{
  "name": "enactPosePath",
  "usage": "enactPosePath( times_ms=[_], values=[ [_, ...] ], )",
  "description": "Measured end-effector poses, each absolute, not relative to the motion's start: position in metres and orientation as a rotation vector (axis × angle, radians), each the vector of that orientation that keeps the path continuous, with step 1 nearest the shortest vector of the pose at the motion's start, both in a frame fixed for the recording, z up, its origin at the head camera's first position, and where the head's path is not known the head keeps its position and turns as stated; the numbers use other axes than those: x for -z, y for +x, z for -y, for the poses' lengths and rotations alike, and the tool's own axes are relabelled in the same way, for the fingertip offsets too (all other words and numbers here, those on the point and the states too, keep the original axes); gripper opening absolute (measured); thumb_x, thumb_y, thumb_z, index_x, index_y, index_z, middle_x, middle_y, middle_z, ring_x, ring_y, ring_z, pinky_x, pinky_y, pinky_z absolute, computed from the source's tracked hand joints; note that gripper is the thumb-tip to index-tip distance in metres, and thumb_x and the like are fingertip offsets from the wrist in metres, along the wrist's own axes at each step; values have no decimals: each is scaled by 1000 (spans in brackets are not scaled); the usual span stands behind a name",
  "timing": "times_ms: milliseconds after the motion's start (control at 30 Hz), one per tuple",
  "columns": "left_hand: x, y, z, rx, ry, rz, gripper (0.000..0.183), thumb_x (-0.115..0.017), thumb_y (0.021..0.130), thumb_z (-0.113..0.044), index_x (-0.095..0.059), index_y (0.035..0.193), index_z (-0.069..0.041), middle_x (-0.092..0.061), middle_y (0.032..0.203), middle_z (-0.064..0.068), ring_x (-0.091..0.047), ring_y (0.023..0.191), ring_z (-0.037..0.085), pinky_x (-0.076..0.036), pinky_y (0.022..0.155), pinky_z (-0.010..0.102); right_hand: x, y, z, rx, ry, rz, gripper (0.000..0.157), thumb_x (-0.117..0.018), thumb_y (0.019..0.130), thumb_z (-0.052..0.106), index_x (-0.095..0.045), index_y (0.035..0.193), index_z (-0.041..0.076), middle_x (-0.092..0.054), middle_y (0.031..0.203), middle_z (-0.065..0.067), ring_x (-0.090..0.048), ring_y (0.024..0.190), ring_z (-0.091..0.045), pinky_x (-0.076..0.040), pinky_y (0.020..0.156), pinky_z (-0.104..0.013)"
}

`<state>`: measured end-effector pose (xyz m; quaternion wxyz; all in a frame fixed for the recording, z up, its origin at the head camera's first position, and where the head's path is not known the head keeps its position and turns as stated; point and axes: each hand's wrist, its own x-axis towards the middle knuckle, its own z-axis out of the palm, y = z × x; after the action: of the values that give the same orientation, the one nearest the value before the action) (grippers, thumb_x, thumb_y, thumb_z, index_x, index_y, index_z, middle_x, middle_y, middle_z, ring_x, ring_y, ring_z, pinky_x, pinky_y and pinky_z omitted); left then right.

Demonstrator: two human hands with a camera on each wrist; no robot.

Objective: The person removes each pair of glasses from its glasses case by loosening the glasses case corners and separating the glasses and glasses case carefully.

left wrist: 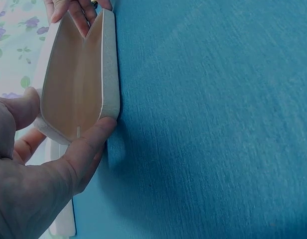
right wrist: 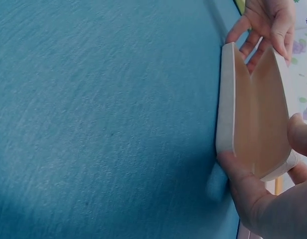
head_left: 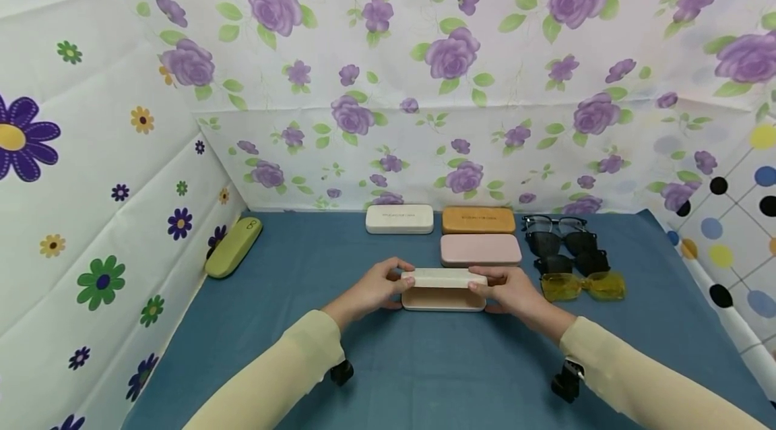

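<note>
A cream glasses case [head_left: 444, 278] rests on the blue cloth with its lid partly raised and its opening toward me. Its tan lining [left wrist: 69, 84] shows in both wrist views, and I see nothing lying inside. My left hand [head_left: 371, 294] grips the left end, thumb on the lid and a finger at the base. At the right end, my right hand [head_left: 515, 292] holds the lid and base in the same way. In the right wrist view, the right thumb lies against the lid edge and a finger touches the lower shell's corner.
Behind stand a white case [head_left: 399, 220], an orange case [head_left: 478, 220] and a pink case [head_left: 481, 251]. To the right, several glasses form a column, with yellow-lensed glasses [head_left: 583, 286] nearest. A green case [head_left: 234, 248] lies far left. Floral cloth walls [head_left: 303, 167] enclose the table.
</note>
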<state>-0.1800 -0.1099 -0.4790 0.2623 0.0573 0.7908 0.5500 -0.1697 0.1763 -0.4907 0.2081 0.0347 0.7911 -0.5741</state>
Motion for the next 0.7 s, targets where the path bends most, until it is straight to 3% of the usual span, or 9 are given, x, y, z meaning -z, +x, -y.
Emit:
enactPosePath(
  times_ms=[267, 433, 533, 700],
  values=[
    [475, -180, 108, -1429, 193, -2230, 29, -60, 91, -33, -55, 119, -25, -54, 121, 9, -58, 106, 24, -55, 78, 40, 492, -168, -179, 1522, 39, -2322, 59, -74, 77, 42, -57, 130, 24, -60, 116, -9, -61, 100, -17, -56, 74, -35],
    [481, -176, 107, -1359, 211, -2331, 26, -66, 88, -19, -60, 113, -18, -59, 106, 9, -59, 86, 18, -53, 70, 33, 498, -163, -182, 1465, 0, -2394, 47, -77, 77, 30, -65, 121, 23, -64, 116, -4, -57, 89, -16, -54, 68, -29],
    [485, -174, 107, -1316, 222, -2398, 23, -67, 86, -13, -61, 109, -15, -60, 98, 9, -57, 76, 18, -50, 63, 30, 502, -160, -182, 1428, -36, -2443, 41, -76, 77, 25, -67, 117, 22, -63, 121, -4, -55, 89, -17, -51, 67, -26],
    [487, -172, 105, -1311, 217, -2425, 23, -67, 86, -12, -62, 107, -14, -59, 95, 8, -55, 74, 18, -48, 62, 29, 505, -159, -180, 1436, -30, -2450, 41, -78, 76, 24, -68, 115, 22, -63, 123, -3, -57, 94, -17, -52, 70, -26]
  ],
)
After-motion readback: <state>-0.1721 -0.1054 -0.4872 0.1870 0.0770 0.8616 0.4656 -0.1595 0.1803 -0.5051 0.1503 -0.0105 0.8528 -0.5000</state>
